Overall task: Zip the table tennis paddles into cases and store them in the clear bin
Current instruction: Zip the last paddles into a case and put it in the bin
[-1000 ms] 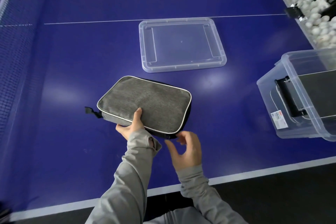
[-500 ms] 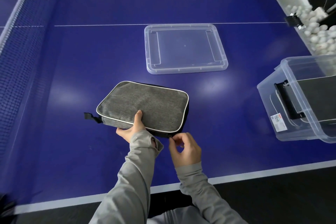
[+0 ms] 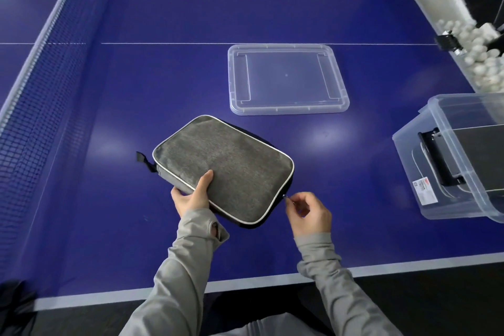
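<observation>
We are mid-zip on the grey case (image 3: 222, 168), which lies flat on the counter (image 3: 109, 226). Our left hand (image 3: 192, 195) grips its near edge, thumb on top, while our right hand (image 3: 308, 213) pinches the zipper pull (image 3: 285, 196) at the corner — how much zip remains we cannot tell. The clear bin (image 3: 436, 172) at right already holds at least one dark case (image 3: 474, 155); its lid (image 3: 287, 79) lies apart — still to go on.

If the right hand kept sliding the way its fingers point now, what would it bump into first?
The right hand pinches the zipper pull at the near right corner of the grey case, fingers pointing up-left. Going straight on, it would meet that corner of the case at once; it is practically touching already.
</observation>
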Demonstrator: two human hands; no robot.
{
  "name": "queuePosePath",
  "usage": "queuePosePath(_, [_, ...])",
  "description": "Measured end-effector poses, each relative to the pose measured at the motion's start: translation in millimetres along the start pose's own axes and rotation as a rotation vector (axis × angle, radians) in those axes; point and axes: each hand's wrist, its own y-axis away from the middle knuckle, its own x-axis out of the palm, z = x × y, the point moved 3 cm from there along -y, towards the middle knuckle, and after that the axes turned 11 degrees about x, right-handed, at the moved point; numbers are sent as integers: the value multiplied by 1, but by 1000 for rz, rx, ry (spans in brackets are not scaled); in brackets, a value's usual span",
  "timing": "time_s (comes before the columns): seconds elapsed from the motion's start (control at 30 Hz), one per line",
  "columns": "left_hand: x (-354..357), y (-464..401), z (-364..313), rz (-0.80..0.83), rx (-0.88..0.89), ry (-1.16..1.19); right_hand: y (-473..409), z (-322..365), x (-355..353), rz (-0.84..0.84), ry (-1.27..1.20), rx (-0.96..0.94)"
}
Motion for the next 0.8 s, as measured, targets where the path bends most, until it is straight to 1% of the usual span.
queuePosePath(0.13, [-11,-5,0,120,10,-48,-19,-7,-13,-17,-14,90])
queuePosePath(0.23, [-16,-7,-2,212,39,-29,-30,-8,-19,37,13,95])
queuePosePath(0.47, [-19,-4,-9,372,132,-2,-47,-7,-23,157,89,64])
queuePosePath(0.63, [-25,-9,-14,465,165,4,-55,3,-16,239,159,-9])
queuePosePath(0.8, [-28,-10,-19,582,206,10,-61,19,-6,295,156,-38])
